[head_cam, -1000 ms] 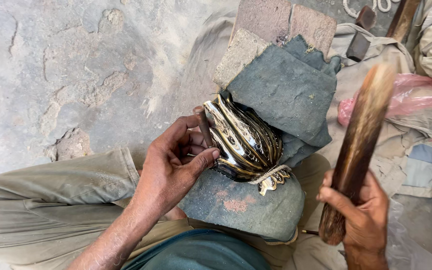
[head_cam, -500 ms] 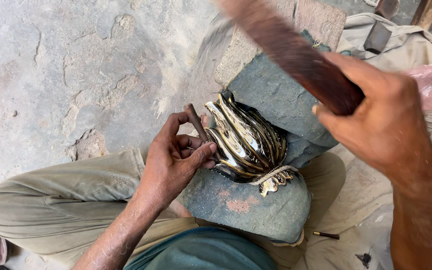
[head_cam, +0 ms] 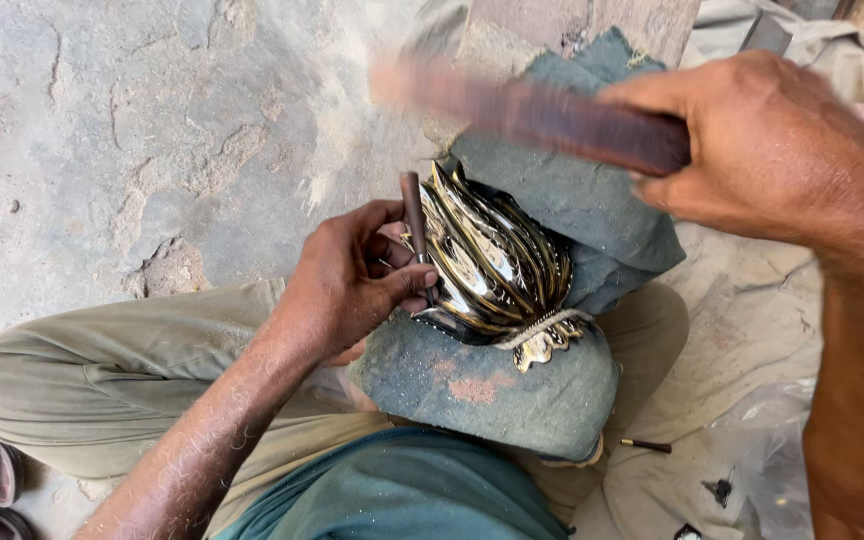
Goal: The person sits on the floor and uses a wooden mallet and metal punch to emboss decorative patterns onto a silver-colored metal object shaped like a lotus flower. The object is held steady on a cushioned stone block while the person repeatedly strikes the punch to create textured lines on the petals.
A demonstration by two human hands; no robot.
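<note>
1. While the person sits on the stone floor (head_cam: 152, 110), the left hand (head_cam: 352, 285) at centre frame pinches a thin metal punch (head_cam: 414, 225) upright against a ribbed, shiny metal ornament (head_cam: 487, 260).
2. At the upper right, the right hand (head_cam: 752, 150) is clenched round a dark wooden stick (head_cam: 552, 115), blurred with motion above the punch.
3. By my judgement the ornament is thin sheet metal: stiff, light, slick on its polished ribs and easy to dent, so best held by its frilled lower edge.
4. It rests at centre frame on a rounded grey-green cushion (head_cam: 492, 385) with a dark cloth (head_cam: 592, 200) behind it.
5. No box or bowl shows; a crumpled plastic bag (head_cam: 772, 450) lies at the lower right, contents unclear.
</note>
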